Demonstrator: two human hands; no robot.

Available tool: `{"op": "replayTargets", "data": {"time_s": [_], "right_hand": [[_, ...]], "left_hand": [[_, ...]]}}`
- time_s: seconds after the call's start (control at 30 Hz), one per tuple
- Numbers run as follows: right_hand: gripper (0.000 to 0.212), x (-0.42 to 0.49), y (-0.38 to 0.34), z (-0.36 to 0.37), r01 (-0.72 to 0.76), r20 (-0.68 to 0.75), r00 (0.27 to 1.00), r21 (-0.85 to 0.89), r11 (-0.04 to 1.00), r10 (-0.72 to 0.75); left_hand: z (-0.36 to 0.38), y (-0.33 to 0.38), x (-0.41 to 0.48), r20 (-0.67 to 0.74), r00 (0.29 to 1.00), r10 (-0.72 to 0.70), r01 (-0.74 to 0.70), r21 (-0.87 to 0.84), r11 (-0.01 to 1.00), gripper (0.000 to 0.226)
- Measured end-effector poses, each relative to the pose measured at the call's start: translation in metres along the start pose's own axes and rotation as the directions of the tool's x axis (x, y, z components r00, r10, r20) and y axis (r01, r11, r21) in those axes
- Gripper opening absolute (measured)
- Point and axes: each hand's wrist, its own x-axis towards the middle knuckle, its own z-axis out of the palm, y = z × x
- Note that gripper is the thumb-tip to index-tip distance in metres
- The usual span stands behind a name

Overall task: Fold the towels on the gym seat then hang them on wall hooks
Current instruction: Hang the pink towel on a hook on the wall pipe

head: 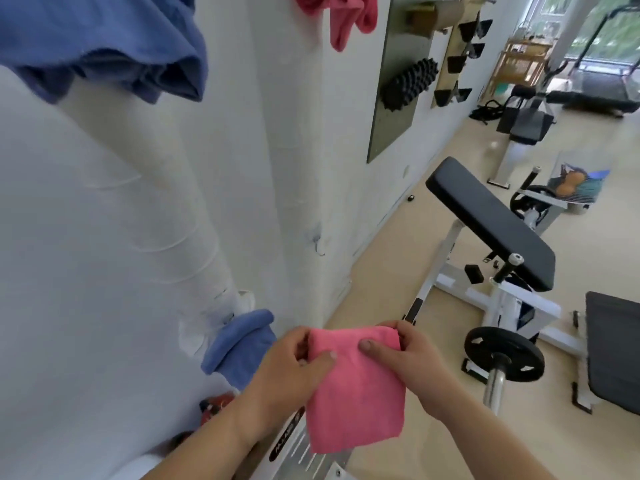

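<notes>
**Head view: folded pink towel held up, hanging comes next**

High at the far left a blue towel (104, 46) hangs on the wall (104, 202), and a second blue towel (239, 344) hangs lower, just left of the hands. The left hand (294, 362) pinches the top left corner of the pink towel (356, 386), with the thumb on the front and the fingers curled behind. This towel is in the air close to the wall, folded to a small rectangle that hangs below the two hands. Above it a bare hook (318, 242) sticks out of the wall, and another pink towel (343, 15) hangs at the top edge of the view. The right hand (408, 358) pinches the top right corner in the same way, so the hands sit a towel's width apart, both clamped on it. Well to the right stands the bench (491, 223), with a weight plate (504, 355) near its foot.

Folding looks finished for this towel, so the step in hand is the hanging. The next move calls for raising the towel to the bare hook and catching its top edge over the hook, while keeping the layers pinched so the fold does not fall open.
</notes>
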Motion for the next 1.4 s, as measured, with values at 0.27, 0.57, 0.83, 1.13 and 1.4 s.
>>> {"op": "replayTargets", "data": {"time_s": [0.27,0.57,0.83,1.13,1.4], "right_hand": [[0.032,0.127,-0.023,-0.050,0.019,0.229,0.972,-0.281,0.960,0.047],[0.009,0.277,-0.031,-0.058,0.259,0.272,0.946,-0.301,0.918,-0.178],[0.021,0.370,-0.042,-0.017,0.450,0.331,0.886,-0.454,0.769,-0.324],[0.021,0.417,-0.013,0.020,0.641,0.365,0.747,-0.618,0.456,-0.555],[0.013,0.421,0.030,0.021,0.629,0.370,0.766,-0.600,0.494,-0.527]], "left_hand": [[0.012,0.035,0.125,-0.135,0.991,-0.011,0.047,0.263,0.964,0.019],[0.012,0.034,0.239,-0.282,0.959,-0.010,0.066,0.190,0.980,0.016],[-0.007,0.007,0.297,-0.348,0.915,0.206,-0.029,0.451,0.892,0.020],[-0.006,-0.020,0.315,-0.013,0.913,0.408,-0.130,0.939,0.320,0.068],[0.009,-0.045,0.317,-0.074,0.957,0.281,-0.033,0.934,0.356,0.046]]}}
